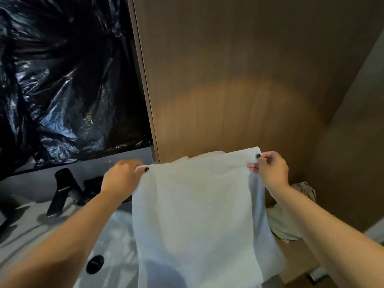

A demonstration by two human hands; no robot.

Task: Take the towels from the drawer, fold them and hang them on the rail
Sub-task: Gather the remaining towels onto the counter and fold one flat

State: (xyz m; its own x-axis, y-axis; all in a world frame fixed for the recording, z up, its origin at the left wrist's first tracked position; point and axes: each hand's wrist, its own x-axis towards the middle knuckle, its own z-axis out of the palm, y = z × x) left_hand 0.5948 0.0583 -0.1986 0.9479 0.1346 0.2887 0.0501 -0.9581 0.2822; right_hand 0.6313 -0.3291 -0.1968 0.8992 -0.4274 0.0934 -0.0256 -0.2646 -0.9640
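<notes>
A white towel (pixel 195 215) hangs stretched between my two hands in front of a brown wood-grain wall panel (pixel 239 80), its top edge held level and the rest falling straight down toward the bottom of the view. My left hand (pixel 122 175) pinches the towel's upper left corner, the grip clamped on the cloth with a dark-painted thumbnail showing on the front face. My right hand (pixel 270 169) pinches the upper right corner the same way, fingers curled tight over the edge. Behind the front layer, a second layer of the towel shows above and to the right of it, so the cloth appears doubled over.

Left of the towel, a black faucet (pixel 60 190) stands on a pale surface (pixel 25 225), and a white basin (pixel 116 246) with a black drain (pixel 95 264) lies below my left forearm, partly hidden by the towel. Above the faucet, crumpled black plastic sheeting (pixel 62 80) covers the area left of the wall panel. Right of the towel, beyond my right forearm, a heap of pale cloth (pixel 291 221) lies against the panel's foot. I cannot tell whether a rail is in view.
</notes>
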